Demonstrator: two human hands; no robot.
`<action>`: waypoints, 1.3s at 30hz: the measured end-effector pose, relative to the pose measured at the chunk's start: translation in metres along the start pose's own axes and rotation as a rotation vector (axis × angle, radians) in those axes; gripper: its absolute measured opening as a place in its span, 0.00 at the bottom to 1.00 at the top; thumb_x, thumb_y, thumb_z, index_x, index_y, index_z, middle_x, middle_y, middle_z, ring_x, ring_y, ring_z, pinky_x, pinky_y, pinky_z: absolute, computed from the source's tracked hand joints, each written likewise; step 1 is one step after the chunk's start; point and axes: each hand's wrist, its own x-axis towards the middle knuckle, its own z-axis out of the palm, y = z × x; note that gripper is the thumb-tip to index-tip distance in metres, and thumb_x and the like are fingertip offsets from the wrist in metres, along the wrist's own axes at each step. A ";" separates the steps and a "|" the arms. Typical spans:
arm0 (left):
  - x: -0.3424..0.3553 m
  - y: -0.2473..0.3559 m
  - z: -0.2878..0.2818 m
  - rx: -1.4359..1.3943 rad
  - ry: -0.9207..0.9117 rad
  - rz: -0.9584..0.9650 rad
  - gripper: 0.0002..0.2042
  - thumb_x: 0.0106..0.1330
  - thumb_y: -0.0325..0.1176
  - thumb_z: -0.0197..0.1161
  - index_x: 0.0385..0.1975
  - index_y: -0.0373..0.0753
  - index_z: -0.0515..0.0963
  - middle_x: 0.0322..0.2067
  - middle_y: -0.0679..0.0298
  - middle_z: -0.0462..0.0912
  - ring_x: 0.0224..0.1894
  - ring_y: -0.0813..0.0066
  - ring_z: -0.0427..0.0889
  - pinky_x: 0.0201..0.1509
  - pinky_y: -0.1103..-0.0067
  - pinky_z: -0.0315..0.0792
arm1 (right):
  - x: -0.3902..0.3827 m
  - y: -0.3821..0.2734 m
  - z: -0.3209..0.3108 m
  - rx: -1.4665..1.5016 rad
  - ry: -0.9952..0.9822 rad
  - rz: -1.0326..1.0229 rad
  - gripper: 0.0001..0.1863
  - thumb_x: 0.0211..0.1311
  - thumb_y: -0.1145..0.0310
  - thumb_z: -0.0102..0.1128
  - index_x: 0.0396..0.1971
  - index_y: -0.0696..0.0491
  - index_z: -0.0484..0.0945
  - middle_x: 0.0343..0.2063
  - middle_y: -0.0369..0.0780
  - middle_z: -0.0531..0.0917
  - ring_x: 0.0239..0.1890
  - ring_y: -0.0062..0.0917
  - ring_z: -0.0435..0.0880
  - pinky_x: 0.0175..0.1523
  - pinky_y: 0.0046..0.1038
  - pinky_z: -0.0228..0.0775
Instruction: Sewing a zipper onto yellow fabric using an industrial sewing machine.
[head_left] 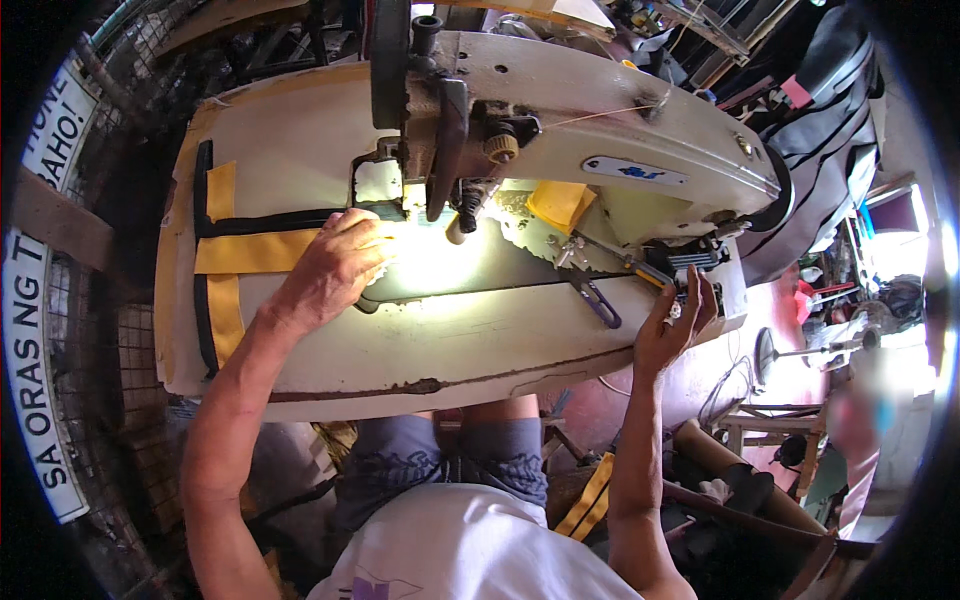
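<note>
My left hand [335,260] is closed at the sewing machine's [620,110] bed, left of the lit needle area; what its fingers hold is unclear. Joined black [270,218] and yellow [250,252] strips lie left of it. My right hand [676,315] is at the bed's right end, fingers stretched upward and apart beside a small mechanism [690,258]. Near it lie a screwdriver [640,270] and a blue-handled tool [600,305]. A yellow cloth piece [555,205] sits under the machine arm. The pale table [480,355] has a worn front edge.
A wire grille with a signboard [40,380] stands at the left. Dark grey material [820,150] is piled behind the machine at the right. A fan [765,355], a wooden stand [740,425] and a blurred person [855,420] are to the right. More yellow-and-black strips [585,500] lie below the table.
</note>
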 end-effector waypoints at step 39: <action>-0.152 -0.038 -0.063 0.417 0.250 -1.095 0.26 0.75 0.42 0.51 0.67 0.32 0.65 0.72 0.47 0.61 0.75 0.44 0.55 0.77 0.54 0.50 | -0.006 0.001 0.004 -0.046 0.018 -0.086 0.20 0.73 0.71 0.56 0.62 0.55 0.74 0.58 0.49 0.76 0.61 0.44 0.72 0.65 0.46 0.61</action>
